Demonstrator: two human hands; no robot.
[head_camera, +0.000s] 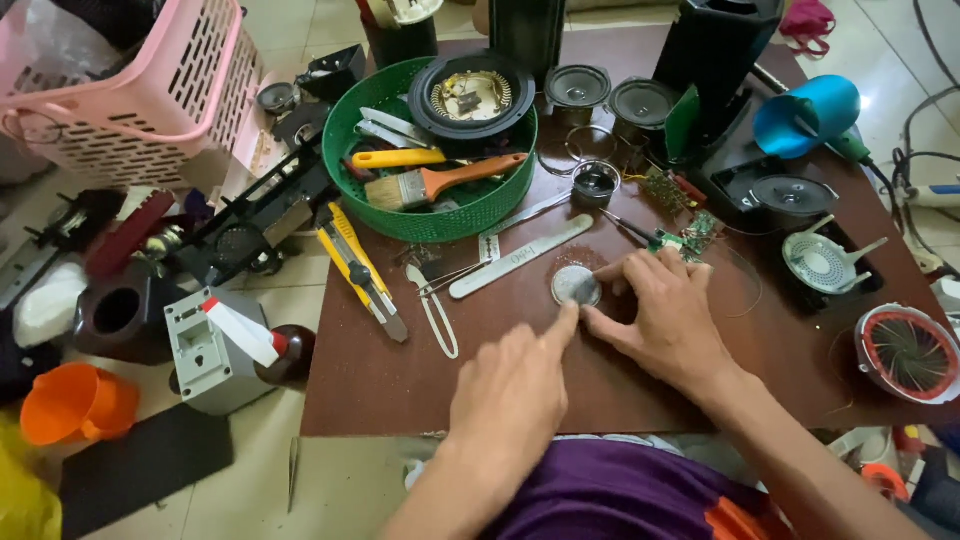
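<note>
A small round metal disc (575, 285) lies flat on the brown board (400, 380). The forefinger of my left hand (510, 400) reaches up and touches the disc's lower edge. From the right, my right hand (665, 315) has its fingertips resting at the disc's right side. Neither hand lifts it. A flat metal file (520, 257) lies just left of the disc, and tweezers (437, 318) lie further left.
A green round basket (345, 150) holds a paintbrush, screwdrivers and a speaker part. A yellow utility knife (360, 270) lies at the board's left. Small speakers, a circuit board, a blue cone and a red-rimmed speaker cone (908, 352) crowd the right. A pink basket (150, 90) stands at upper left.
</note>
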